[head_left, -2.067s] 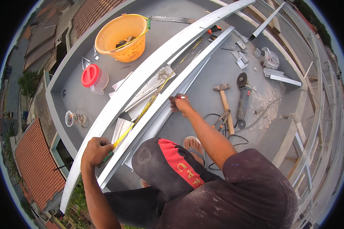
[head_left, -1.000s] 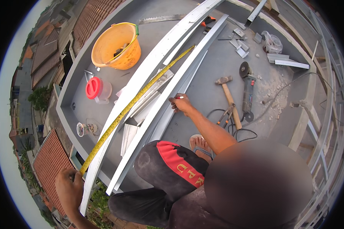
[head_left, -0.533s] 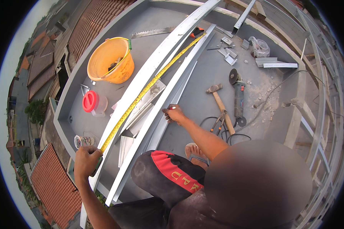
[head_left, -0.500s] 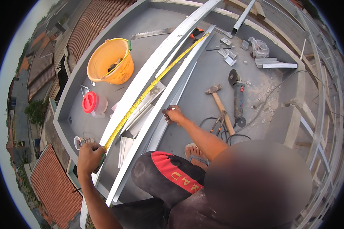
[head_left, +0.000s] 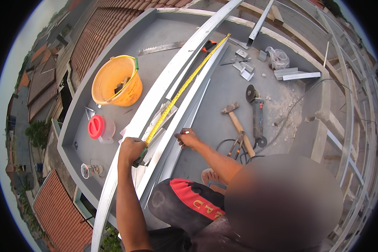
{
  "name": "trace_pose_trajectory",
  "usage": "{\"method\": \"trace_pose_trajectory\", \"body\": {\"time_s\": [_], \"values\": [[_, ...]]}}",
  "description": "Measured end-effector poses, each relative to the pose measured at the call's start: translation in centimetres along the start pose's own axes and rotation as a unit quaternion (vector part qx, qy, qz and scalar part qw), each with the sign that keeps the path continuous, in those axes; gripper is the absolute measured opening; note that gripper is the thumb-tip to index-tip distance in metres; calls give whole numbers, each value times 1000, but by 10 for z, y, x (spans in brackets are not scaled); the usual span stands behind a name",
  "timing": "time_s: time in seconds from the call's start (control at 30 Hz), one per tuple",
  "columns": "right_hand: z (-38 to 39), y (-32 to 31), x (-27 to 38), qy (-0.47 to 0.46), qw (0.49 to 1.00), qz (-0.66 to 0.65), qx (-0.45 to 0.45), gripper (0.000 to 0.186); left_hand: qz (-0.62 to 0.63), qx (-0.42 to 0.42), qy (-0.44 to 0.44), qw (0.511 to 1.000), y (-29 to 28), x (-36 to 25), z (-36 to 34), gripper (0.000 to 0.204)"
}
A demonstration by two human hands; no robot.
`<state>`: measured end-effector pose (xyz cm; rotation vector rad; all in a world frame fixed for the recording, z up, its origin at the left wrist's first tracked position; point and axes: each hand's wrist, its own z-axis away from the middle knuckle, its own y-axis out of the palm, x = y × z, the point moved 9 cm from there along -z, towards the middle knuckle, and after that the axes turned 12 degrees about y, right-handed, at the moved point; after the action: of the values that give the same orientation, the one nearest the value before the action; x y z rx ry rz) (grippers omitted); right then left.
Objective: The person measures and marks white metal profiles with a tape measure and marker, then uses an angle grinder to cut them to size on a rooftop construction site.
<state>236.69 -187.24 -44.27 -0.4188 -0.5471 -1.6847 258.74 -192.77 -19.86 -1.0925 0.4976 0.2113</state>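
My left hand (head_left: 131, 150) is closed round a tape measure (head_left: 141, 157) with a dark green and black case. Its yellow blade (head_left: 184, 87) runs out and away to the far end of a long, pale metal channel (head_left: 178, 120). Another long white channel (head_left: 161, 74) passes just left of the blade, close to that hand. Over the right edge of the nearer channel, my right hand (head_left: 189, 138) pinches a slim pen-like thing (head_left: 185, 132) with a red and white end. The rest of that thing is hidden in the fingers.
At left stand an orange bucket (head_left: 103, 80), a red-lidded jug (head_left: 97, 127) and a clear cup (head_left: 85, 171). To the right lie a hammer (head_left: 241, 126), pliers (head_left: 238, 145) and an angle grinder (head_left: 257, 115) with its cable. A low grey wall (head_left: 68, 126) borders the drop to the roofs.
My left hand has moved right and farther forward with the tape case, and the stretched blade is shorter. My right hand stays beside the nearer channel, slightly lower in view, still pinching the pen-like thing.
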Motion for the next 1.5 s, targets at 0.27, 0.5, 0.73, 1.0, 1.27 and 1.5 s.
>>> {"method": "trace_pose_trajectory", "body": {"time_s": [0.27, 0.5, 0.73, 1.0, 1.27, 1.5], "values": [[0, 1, 1, -6, 1000, 1, 14, 24, 25, 32, -60, 997, 34, 24, -15, 36], [-1, 2, -1, -9, 1000, -6, 21, 24, 59, 33, -76, 995, 42, 28, -4, 35], [-1, 0, 2, -13, 1000, 3, 25, 24, 10, 15, 38, 999, 59, 36, -11, 30], [4, 16, 6, -18, 999, 22, 33, 25, 3, -39, -80, 996, 49, 72, 66, 39], [-6, -5, 2, -12, 999, 29, 23, 19, -30, -19, -210, 977, 44, 141, 174, 44], [-3, 3, 4, -3, 998, 69, 11, 20, -57, 36, -229, 971, 47, 149, 189, 41]]}}
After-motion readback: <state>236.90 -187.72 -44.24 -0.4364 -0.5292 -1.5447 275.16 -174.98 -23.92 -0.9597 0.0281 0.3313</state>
